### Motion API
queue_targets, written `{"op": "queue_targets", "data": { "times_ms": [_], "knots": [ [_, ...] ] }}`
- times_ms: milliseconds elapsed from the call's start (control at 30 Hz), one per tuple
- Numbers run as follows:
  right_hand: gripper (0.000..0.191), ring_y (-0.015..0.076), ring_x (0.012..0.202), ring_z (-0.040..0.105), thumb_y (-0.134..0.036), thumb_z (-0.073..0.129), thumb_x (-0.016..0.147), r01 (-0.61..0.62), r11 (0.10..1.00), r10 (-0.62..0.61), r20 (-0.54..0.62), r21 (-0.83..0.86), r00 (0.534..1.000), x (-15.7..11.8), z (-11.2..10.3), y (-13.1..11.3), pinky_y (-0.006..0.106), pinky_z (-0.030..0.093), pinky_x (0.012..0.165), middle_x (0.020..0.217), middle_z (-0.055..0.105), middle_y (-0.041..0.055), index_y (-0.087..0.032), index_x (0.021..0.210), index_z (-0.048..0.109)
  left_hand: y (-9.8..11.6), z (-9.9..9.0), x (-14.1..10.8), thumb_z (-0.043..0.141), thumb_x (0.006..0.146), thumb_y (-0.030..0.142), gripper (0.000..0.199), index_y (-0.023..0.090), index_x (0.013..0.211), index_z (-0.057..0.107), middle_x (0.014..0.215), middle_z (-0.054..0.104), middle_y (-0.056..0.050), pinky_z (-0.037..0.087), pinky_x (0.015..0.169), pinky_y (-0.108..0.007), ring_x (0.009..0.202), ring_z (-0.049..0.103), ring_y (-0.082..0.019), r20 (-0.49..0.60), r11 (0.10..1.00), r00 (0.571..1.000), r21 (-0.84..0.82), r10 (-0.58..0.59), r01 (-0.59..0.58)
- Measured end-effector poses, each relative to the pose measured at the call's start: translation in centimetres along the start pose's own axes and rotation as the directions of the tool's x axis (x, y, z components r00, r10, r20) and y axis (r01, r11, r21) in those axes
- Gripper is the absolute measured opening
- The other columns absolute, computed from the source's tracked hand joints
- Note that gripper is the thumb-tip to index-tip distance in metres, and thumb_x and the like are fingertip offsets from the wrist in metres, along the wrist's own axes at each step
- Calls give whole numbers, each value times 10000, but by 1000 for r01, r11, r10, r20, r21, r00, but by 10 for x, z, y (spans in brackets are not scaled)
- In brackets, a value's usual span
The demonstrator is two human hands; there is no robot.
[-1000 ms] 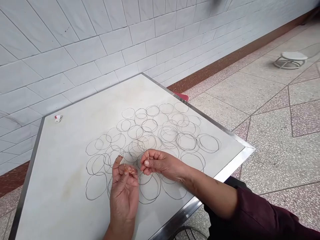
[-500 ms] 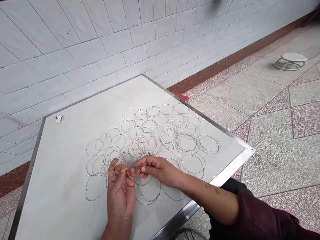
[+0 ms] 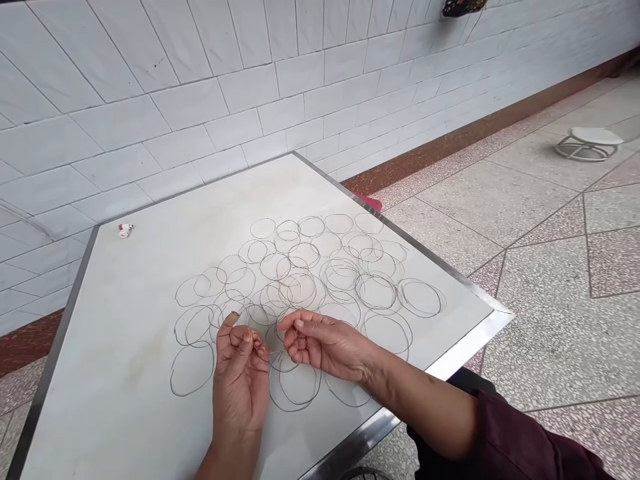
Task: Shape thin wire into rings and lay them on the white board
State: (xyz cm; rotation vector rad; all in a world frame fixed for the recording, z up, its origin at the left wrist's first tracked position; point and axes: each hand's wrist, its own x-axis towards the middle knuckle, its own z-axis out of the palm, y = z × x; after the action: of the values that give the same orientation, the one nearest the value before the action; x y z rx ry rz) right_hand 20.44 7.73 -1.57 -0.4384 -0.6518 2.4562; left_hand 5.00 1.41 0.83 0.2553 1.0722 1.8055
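Note:
Near the front of the white table, my left hand [image 3: 240,380] is palm up, its thumb pinched against the fingers on a thin wire [image 3: 271,352]. A short golden length of that wire sticks out to the right. Just right of it my right hand [image 3: 325,343] has its fingers curled and thumb against the index finger; what it holds, if anything, is too fine to make out. A gap separates the two hands. Beneath and beyond them, several thin wire rings [image 3: 191,393] lie flat, many overlapping.
The white table [image 3: 120,413] has a metal edge and stands against a tiled wall [image 3: 200,100]. Small red and white pieces [image 3: 125,231] lie at its far left corner. A low white stool [image 3: 590,143] stands on the speckled floor to the right.
My right hand has moved slightly right, away from my left hand, widening the gap. My left hand keeps its pinch. The view has tilted up a little.

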Motion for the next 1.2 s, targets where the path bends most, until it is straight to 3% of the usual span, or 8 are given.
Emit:
{"op": "queue_targets", "data": {
  "times_ms": [133,500,800,1067,1200],
  "knots": [
    [313,115,788,665,-436,738,872,24,1000,-24,10,20,1000,0,0,0,259,515,785,889,706,44,-149,992,705,1,0,1,836,665,77,504,239,1118,686,786,585,61,515,592,-141,706,573,-65,-11,1000,1000,-8,0,0],
    [285,92,658,621,-391,794,824,60,998,-61,-56,-21,997,2,-4,2,235,495,667,767,671,-3,-172,952,665,0,3,1,851,635,73,536,235,1118,685,755,568,61,505,567,-155,703,567,-79,0,1000,1000,19,-3,3],
    [367,120,833,612,-516,670,898,135,953,-158,-67,-270,985,-1,-3,-2,285,508,789,1119,644,65,-204,1092,674,1,1,2,860,672,161,474,258,1106,697,812,580,42,546,661,-192,748,579,-91,-30,997,999,79,22,-19],
    [320,107,737,599,-455,726,861,132,921,-182,-106,-368,977,3,-10,3,279,488,743,890,630,8,-204,1053,678,1,-1,2,866,668,193,469,254,1098,690,796,581,39,515,623,-193,738,572,-98,-12,990,999,136,37,-35],
    [369,125,785,621,-514,675,883,130,867,-207,-110,-481,972,3,-8,1,296,510,751,947,626,23,-205,1085,657,0,-1,5,853,686,196,463,251,1111,679,812,584,34,528,653,-210,748,573,-100,-6,987,1000,157,31,-29]
  ]
}}
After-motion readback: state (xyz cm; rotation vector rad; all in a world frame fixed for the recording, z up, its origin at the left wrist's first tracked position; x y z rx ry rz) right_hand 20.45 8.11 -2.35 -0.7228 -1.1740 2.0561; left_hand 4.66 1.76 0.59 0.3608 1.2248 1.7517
